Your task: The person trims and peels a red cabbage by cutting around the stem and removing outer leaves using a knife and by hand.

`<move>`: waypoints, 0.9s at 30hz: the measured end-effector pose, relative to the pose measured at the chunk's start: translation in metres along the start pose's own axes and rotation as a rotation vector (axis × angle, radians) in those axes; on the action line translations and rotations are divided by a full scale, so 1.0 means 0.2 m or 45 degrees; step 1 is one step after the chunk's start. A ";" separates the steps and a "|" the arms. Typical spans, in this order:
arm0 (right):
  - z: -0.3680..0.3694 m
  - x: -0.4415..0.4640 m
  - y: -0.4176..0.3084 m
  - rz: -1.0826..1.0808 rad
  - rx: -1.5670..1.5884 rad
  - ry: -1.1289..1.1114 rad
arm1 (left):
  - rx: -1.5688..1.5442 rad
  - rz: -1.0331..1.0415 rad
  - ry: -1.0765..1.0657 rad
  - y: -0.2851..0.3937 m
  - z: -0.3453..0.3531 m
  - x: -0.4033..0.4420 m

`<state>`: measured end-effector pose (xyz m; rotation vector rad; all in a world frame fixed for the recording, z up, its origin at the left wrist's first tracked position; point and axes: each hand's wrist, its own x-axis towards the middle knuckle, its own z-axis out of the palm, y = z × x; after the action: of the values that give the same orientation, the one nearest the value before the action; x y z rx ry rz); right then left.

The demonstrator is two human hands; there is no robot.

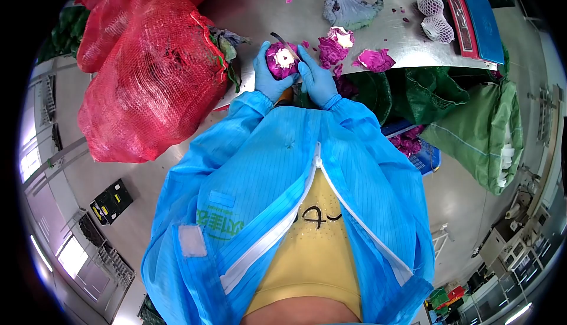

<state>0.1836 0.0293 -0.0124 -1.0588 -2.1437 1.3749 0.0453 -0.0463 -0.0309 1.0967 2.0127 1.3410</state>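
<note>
My left hand, in a blue glove, cups a purple cabbage from the left and below. The cabbage's white cut stem end faces up. My gloved right hand is closed at the right side of the cabbage, around what looks like a thin knife. Its dark, curved tip lies over the top of the cabbage; its handle is hidden in my fingers. Just right of my hands lie cut purple cabbage pieces with a white stem part and a loose cabbage leaf on the metal table.
Full red mesh sacks stand at the left. Greyish outer leaves lie at the back. White foam netting and a red-and-blue box sit at right. Green sacks and a blue crate are below the table edge.
</note>
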 end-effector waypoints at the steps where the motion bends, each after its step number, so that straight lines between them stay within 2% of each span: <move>1: 0.00 0.00 0.01 -0.018 0.019 0.020 | 0.051 -0.011 0.003 0.02 0.00 0.00; 5: -0.04 -0.01 -0.06 0.102 -0.220 -0.003 | 0.259 0.056 0.031 0.05 0.02 -0.01; 7: -0.08 0.00 -0.14 0.263 -0.507 -0.121 | 0.285 0.056 0.040 0.06 0.04 -0.01; 12: -0.12 0.01 -0.15 0.254 -0.496 -0.140 | 0.328 0.030 0.022 0.13 0.05 -0.02; 14: -0.13 0.03 -0.14 0.262 -0.554 -0.162 | 0.335 -0.120 0.008 0.15 0.05 -0.01; 16: -0.12 0.04 -0.13 0.200 -0.395 -0.129 | 0.346 -0.096 0.008 0.14 0.05 -0.01; 18: -0.12 0.03 -0.10 0.286 -0.488 -0.196 | 0.412 -0.039 0.024 0.13 0.06 0.00; 20: -0.09 0.05 -0.03 0.180 -0.390 -0.161 | 0.394 -0.054 0.023 0.13 0.06 0.00; 24: -0.12 0.05 -0.07 0.269 -0.480 -0.200 | 0.419 -0.061 0.030 0.15 0.07 0.00; 27: -0.10 0.05 -0.06 0.187 -0.425 -0.156 | 0.380 -0.100 -0.001 0.16 0.05 0.00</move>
<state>0.1861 0.0462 0.0067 -1.3081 -2.4905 1.1951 0.0650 -0.0350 -0.0060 1.1289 2.2821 1.0225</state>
